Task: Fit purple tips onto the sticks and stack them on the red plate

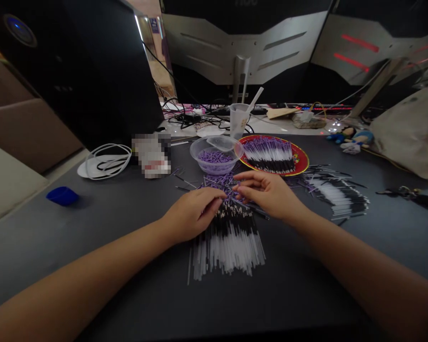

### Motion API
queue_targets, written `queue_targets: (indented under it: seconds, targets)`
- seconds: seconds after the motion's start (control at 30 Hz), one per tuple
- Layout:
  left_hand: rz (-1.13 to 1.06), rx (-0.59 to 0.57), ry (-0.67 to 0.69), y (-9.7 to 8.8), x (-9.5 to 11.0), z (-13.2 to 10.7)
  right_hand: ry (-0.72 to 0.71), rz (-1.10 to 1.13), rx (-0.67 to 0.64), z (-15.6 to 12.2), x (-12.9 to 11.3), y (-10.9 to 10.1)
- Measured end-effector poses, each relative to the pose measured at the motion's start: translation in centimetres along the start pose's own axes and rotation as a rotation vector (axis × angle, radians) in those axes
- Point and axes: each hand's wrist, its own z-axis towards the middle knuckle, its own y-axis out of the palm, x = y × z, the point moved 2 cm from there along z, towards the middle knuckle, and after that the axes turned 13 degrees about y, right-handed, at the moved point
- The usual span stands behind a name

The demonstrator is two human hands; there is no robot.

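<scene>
My left hand is closed, thumb and fingers drawn together above a fanned pile of thin sticks like pen refills, translucent white with black ends. Anything held there is too small to make out. Across from it, my right hand is curled in a pinch over loose purple sticks; what its fingertips hold cannot be told. Just beyond the hands stands a clear plastic bowl with more purple pieces inside. A red plate to its right bears neatly laid sticks with purple, white and black sections.
Another row of black-and-white sticks lies at right. A blue cup-shaped object, a coiled white cable and a blurred-out item are at left. Behind are a plastic cup with a straw, monitors and small dolls.
</scene>
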Motion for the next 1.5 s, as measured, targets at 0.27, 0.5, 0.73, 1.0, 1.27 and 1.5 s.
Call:
queue_targets:
  seconds: [0.27,0.5,0.73,1.0,1.27,1.5]
  targets:
    - [-0.105,0.137,-0.022,1.8,-0.4,-0.8,0.001,0.326,-0.107,-1.2,0.5,1.4]
    - [-0.135,0.111,0.011,1.8,0.5,-0.8,-0.068,0.299,-0.137,-1.7,0.2,2.0]
    - [-0.172,0.107,-0.005,2.1,0.3,-1.0,-0.156,0.203,-0.137,-1.9,0.2,2.2]
    - [-0.199,0.097,-0.026,2.1,0.2,-1.2,-0.208,0.217,-0.151,-2.0,0.3,2.3]
    - [-0.18,0.084,-0.021,2.2,0.2,-1.1,-0.199,0.185,-0.114,-1.8,0.5,2.6]
    - [-0.141,0.083,0.008,2.2,0.1,-1.1,-0.133,0.276,-0.075,-1.5,1.3,3.0]
